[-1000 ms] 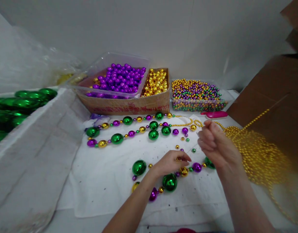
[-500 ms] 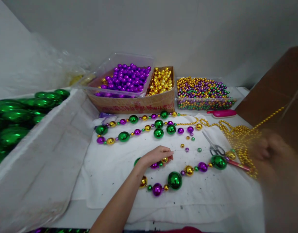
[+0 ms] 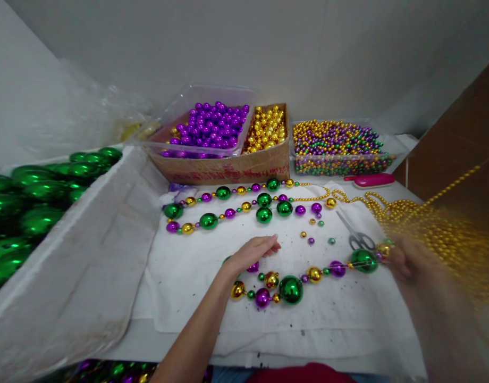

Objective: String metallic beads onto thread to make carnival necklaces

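Observation:
A half-strung strand of beads lies on the white cloth point(image 3: 188, 287), with a large green bead point(image 3: 291, 289) in its middle and purple and gold beads on either side. My left hand point(image 3: 254, 250) rests over the strand's left end, fingers stretched forward and loosely together, gripping nothing that I can see. My right hand point(image 3: 412, 266) is smeared by motion at the strand's right end, just beside another green bead point(image 3: 364, 260). Whether it holds the thread I cannot tell. Scissors point(image 3: 358, 236) lie on the cloth just beyond that bead.
A finished bead necklace point(image 3: 228, 205) lies farther back, with loose small beads point(image 3: 312, 234) near it. Behind stand a tub of purple beads point(image 3: 207, 125), a box of gold beads point(image 3: 266, 127) and a tub of mixed small beads point(image 3: 336, 146). Gold chain point(image 3: 439, 234) piles at right; green balls point(image 3: 29, 197) at left.
My right hand swung from above the cloth out to the right, then back to the strand's right end. My left hand let go of a gold bead and its fingers straightened. The strand shifted.

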### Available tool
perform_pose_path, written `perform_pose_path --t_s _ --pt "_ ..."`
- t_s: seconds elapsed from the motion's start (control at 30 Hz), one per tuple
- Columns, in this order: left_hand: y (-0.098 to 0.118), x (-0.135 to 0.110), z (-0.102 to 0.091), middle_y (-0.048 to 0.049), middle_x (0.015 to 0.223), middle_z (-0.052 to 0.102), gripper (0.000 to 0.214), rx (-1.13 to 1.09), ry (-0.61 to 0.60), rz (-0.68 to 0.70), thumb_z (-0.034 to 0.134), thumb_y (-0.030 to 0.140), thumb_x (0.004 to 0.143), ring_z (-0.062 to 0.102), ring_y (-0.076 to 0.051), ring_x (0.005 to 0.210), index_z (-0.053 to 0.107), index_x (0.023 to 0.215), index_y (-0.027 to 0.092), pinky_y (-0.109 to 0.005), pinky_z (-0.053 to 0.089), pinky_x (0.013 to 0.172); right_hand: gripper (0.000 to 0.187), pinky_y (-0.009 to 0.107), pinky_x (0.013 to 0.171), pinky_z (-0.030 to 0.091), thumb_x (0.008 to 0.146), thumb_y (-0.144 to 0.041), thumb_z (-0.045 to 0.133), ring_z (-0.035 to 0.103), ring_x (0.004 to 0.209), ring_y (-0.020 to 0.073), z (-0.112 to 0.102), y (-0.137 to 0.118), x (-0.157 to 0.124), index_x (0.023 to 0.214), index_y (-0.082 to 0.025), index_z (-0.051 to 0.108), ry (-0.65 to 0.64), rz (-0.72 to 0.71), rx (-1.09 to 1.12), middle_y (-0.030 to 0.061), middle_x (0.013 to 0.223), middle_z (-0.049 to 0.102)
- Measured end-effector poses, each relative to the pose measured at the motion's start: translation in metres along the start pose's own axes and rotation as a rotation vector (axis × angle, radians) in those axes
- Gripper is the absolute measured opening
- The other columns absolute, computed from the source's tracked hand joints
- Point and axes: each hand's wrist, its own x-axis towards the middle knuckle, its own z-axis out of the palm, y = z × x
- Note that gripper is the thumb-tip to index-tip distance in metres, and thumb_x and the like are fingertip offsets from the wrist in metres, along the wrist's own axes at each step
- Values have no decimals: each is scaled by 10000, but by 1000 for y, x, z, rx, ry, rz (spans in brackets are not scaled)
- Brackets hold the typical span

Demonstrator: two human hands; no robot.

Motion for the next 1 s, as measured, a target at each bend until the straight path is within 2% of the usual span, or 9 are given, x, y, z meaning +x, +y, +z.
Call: perform_pose_path --t_s 0.07,0.23,0.4,0.57,0.67,0.83,1.0 --pt "4 -4 3 -69 943 683 480 55 64 79 461 581 817 593 -205 871 678 912 164 -302 442 775 202 240 392 303 723 -383 708 373 447 93 2 0 -2 809 -211 648 -25 19 20 -41 528 420" --pt "16 0 17 -43 933 679 324 167 50 195 516 453 823 597 -200 860 662 934 186 -284 435 749 228 234 369 279 720 -411 696 344 408 88 8 -4 -7 841 -218 680 -44 14 -39 -39 505 445" --pt "19 26 27 -40 849 684 216 161 140 199 544 342 783 596 -201 801 671 850 180 -298 433 735 309 222 356 270 710 -367 711 394 424 95 -1 4 -14 971 -204 701 -122 134 -123 3 563 550" --pt "19 44 22 -35 781 666 175 84 173 164 543 267 748 579 -173 730 662 821 162 -284 444 676 284 239 325 267 705 -389 697 392 388 116 -16 12 -23 941 -232 712 -116 152 -144 2 503 525" --pt "23 39 10 -40 837 663 198 27 210 149 515 264 765 584 -152 741 647 872 162 -278 455 685 272 247 326 261 706 -397 690 374 372 116 -19 16 -25 927 -240 710 -128 178 -153 -3 488 515" --pt "31 17 -8 -37 843 655 166 -112 292 137 566 279 745 579 -146 747 651 845 177 -286 454 704 258 246 332 263 688 -395 697 401 385 127 -17 25 -24 893 -239 713 -138 210 -156 -1 477 502" --pt "33 -3 -15 -43 850 654 177 -107 306 123 586 296 739 579 -158 774 664 841 175 -296 455 715 254 227 329 253 706 -366 702 358 387 101 -16 31 -24 913 -218 708 -143 255 -87 -14 492 470"
